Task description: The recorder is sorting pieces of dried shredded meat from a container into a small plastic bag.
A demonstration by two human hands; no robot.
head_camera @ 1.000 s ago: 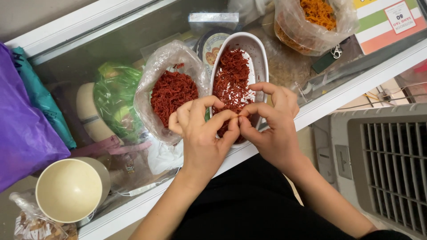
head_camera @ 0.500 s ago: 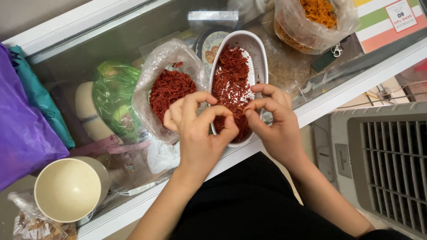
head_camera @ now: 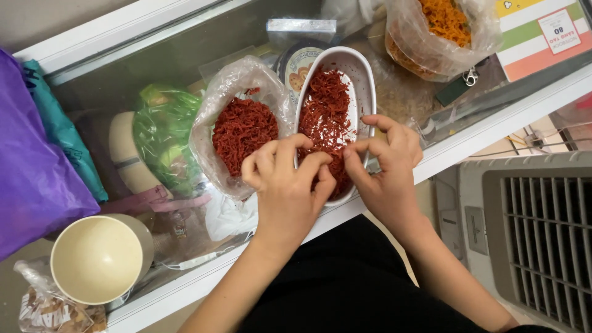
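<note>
Head view, looking straight down: we see both hands at the near end of a white oval dish (head_camera: 361,80) that rests on the glass lid (head_camera: 154,61) of a chest freezer. The dish holds red shredded food (head_camera: 324,117), spread along its length and piled toward the near end.

Left hand (head_camera: 287,185): fingers curled inward, fingertips (head_camera: 302,143) pressed together on the red shreds at the near end of the dish. We read this as a pinch on the shreds; the exact amount held is hidden by the fingers.

Right hand (head_camera: 385,166): thumb and forefinger closed toward each other at the dish's near right rim, tips touching the shreds, with the remaining fingers bent over the rim. The two hands are just beside each other, fingertips nearly meeting.

Adjacent items:
- Clear plastic bag (head_camera: 237,123) of the same red shreds, open at the top, touching the left side of the dish.
- Second clear bag of orange shreds (head_camera: 441,31), beyond the dish to the right, apart from it.
- Cream-coloured cup (head_camera: 98,259), near left corner, well apart from the hands.
- Purple bag (head_camera: 31,166) at the left edge.
- Grey louvred appliance (head_camera: 536,234) on the floor to the right of the freezer.
</note>
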